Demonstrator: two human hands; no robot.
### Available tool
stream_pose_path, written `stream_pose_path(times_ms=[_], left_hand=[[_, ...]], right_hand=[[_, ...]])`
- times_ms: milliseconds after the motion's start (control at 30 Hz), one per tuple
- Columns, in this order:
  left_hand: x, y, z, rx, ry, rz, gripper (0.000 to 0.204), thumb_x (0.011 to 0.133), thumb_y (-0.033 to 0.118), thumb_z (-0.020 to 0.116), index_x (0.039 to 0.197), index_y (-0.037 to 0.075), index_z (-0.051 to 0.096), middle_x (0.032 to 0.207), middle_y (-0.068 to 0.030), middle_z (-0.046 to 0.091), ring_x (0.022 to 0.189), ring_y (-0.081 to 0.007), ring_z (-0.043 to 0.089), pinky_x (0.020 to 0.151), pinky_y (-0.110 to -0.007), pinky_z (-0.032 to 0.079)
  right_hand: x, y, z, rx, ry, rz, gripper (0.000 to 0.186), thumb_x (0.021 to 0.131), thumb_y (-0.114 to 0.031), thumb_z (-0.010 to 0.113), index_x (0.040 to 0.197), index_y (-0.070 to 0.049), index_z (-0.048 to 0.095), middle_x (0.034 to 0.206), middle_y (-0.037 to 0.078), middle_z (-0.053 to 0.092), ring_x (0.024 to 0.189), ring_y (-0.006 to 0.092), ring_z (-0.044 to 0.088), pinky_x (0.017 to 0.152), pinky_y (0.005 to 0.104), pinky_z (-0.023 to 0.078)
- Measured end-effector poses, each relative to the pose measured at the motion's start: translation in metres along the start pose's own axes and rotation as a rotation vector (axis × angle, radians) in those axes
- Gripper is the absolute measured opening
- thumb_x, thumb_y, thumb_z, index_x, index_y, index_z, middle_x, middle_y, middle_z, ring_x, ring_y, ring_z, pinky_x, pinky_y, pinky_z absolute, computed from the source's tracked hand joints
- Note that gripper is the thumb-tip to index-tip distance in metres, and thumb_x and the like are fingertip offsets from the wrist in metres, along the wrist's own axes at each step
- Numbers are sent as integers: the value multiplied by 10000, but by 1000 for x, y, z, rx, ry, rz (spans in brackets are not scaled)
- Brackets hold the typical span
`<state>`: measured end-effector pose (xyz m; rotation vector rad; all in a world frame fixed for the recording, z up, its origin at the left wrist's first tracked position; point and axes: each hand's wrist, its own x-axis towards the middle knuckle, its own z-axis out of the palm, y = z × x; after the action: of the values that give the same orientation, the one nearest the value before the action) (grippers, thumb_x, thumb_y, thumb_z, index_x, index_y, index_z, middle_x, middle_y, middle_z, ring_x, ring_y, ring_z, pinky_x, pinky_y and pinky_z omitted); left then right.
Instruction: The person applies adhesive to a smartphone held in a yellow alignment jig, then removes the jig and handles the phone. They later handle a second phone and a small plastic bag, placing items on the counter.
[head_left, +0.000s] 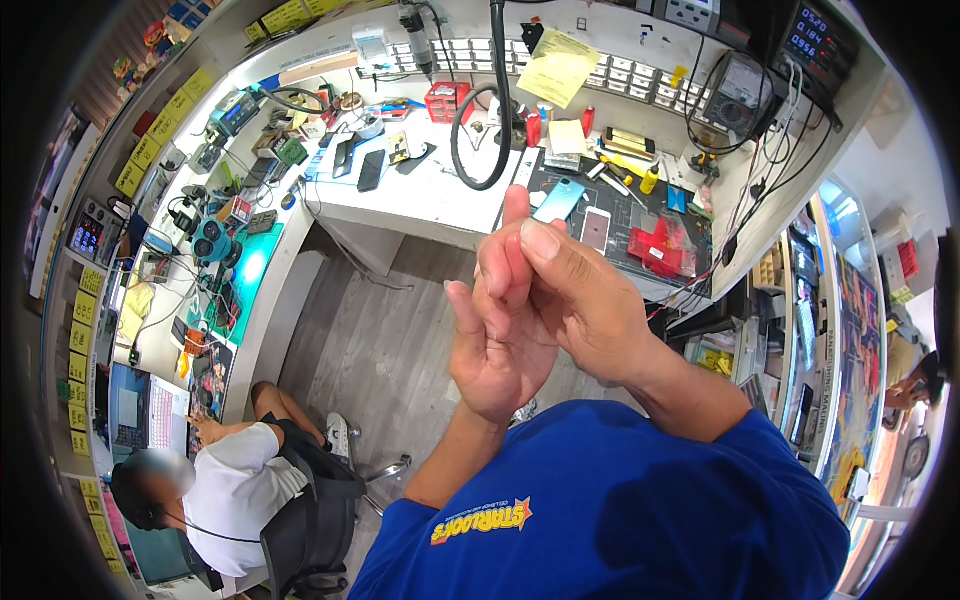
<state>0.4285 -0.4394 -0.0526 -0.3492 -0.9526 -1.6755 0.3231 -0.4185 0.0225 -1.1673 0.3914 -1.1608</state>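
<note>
My left hand (pixel 500 345) and my right hand (pixel 598 305) are raised in front of my chest, touching each other. The right thumb is pressed against bent fingers where the hands meet. On the left hand the palm faces up toward me, with its fingers curled and one fingertip standing a little apart. Where the fingers overlap, anything held between them is hidden. Beyond the hands on the bench lie a light blue phone (pixel 560 200) and a white-framed phone (pixel 595 229), neither of them touched.
A black mat (pixel 645 200) bears a red plastic packet (pixel 657 246) and tools. A thick black hose (pixel 501 90) hangs over the white bench (pixel 440 205). At left, a seated person (pixel 230 490) works near a laptop (pixel 165 415), below a teal microscope (pixel 212 240).
</note>
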Motion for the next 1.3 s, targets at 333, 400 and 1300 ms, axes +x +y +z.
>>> stream_pose_path(times_ms=[333, 400, 1300], left_hand=[[7, 14, 7, 163, 252, -119, 707, 1082, 564, 140, 1635, 129, 71, 1707, -87, 75, 1563, -252, 126, 1265, -451, 124], [4, 20, 8, 233, 331, -160, 741, 1075, 589, 131, 1638, 121, 19, 1705, -84, 87, 1564, -243, 121, 1264, -444, 123], [22, 64, -27, 916, 60, 78, 1196, 812, 890, -98, 1612, 55, 205, 1707, -102, -117, 1555, -232, -195, 1227, -485, -95]], right_hand=[[11, 47, 2, -1299, 160, -428, 619, 1069, -438, 392, 1508, -2, 408, 1618, 294, 196, 1519, 475, 129, 1208, 606, 130], [33, 45, -15, -1443, 101, -413, 607, 1063, -433, 381, 1510, -24, 424, 1642, 272, 187, 1530, 496, 84, 1213, 633, 91], [41, 24, 14, -115, 121, 113, 414, 1064, -356, 498, 1333, -54, 584, 882, -63, 529, 749, 31, 439, 653, 207, 365]])
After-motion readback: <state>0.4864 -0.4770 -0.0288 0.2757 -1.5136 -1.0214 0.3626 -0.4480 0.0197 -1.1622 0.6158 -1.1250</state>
